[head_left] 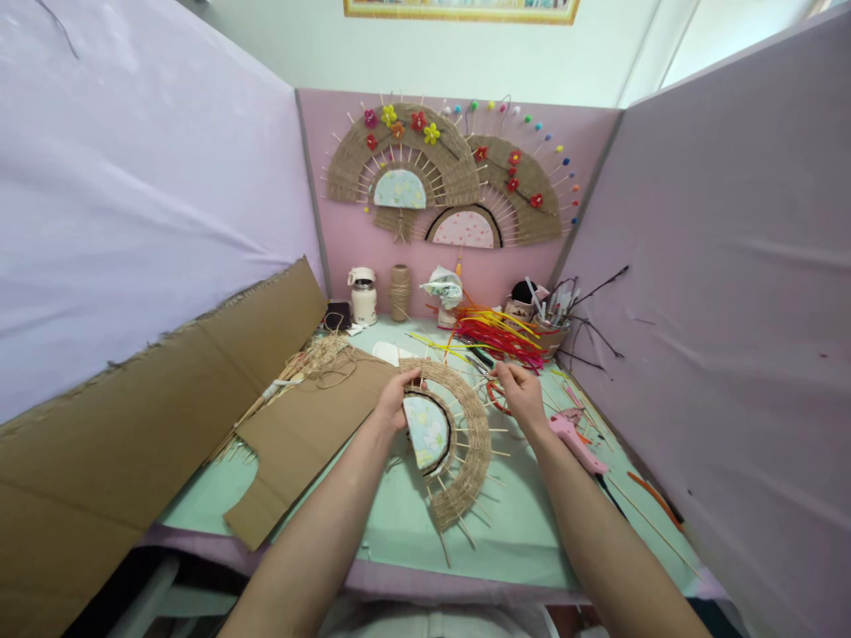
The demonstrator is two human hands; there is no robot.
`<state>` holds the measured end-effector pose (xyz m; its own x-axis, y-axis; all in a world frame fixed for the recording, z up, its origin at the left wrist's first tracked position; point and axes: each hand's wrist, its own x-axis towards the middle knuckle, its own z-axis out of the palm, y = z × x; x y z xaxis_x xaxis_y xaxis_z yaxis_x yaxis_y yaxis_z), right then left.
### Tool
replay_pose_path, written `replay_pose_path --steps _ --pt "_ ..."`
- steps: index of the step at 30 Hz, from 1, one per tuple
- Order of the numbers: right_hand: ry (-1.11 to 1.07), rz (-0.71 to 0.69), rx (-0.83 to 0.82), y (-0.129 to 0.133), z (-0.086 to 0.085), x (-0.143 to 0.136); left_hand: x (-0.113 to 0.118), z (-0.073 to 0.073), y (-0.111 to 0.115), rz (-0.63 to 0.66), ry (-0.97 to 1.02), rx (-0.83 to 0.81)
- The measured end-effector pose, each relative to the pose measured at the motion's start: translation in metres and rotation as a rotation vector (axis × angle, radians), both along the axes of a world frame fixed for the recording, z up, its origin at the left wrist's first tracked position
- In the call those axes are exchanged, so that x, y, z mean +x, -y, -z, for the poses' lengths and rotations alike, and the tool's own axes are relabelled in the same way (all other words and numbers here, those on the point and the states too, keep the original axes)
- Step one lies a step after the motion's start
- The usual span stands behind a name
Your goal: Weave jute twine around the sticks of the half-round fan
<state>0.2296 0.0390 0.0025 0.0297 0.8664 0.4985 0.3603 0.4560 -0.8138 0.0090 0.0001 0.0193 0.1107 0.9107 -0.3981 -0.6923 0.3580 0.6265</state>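
Observation:
My left hand [397, 399] grips the upper left end of a woven twine fan [473, 408] with thin sticks poking out past its outer edge. The fan's half-round centre [426, 431] is pale blue floral cloth edged in dark trim. To the right of the fan's upper part, my right hand [519, 390] is raised with fingers pinched together; what they hold is too small to make out. A red-orange loop [497, 399] lies just left of that hand.
Brown cardboard [319, 425] lies at the left. A pink glue gun [577, 443] rests at the right. Behind are a twine spool [400, 292], a white thermos [363, 297], colourful pipe cleaners [498, 332] and a pot of twigs [550, 335]. Finished fans [458, 151] hang on the back panel.

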Motion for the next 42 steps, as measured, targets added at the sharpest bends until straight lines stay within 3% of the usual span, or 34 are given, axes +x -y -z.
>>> replay_pose_path --steps 12,16,21,26,32,35,39,42 --pt "-0.044 -0.09 -0.001 0.003 -0.001 -0.001 0.0 0.006 -0.004 -0.105 0.01 0.043" --pt "-0.177 -0.137 -0.114 -0.003 0.003 0.001 -0.002 0.002 -0.003 -0.084 0.075 0.052" --pt "-0.23 -0.267 -0.264 -0.006 0.008 -0.001 -0.004 0.0 -0.004 -0.161 0.107 0.072" --pt "-0.13 -0.276 -0.332 -0.004 0.009 -0.003 -0.001 0.003 -0.006 -0.254 0.071 0.109" --pt "-0.194 -0.239 -0.447 -0.005 0.011 -0.005 0.003 0.007 -0.005 -0.263 -0.006 0.156" --pt "-0.278 -0.226 -0.521 -0.005 0.009 -0.006 0.006 0.009 -0.003 -0.152 -0.034 0.174" --pt "-0.343 -0.168 -0.558 -0.005 0.005 -0.006 0.007 0.01 0.003 0.163 -0.062 0.259" --pt "-0.395 -0.143 -0.565 -0.005 0.002 -0.004 0.006 0.008 0.008 0.267 -0.056 0.331"
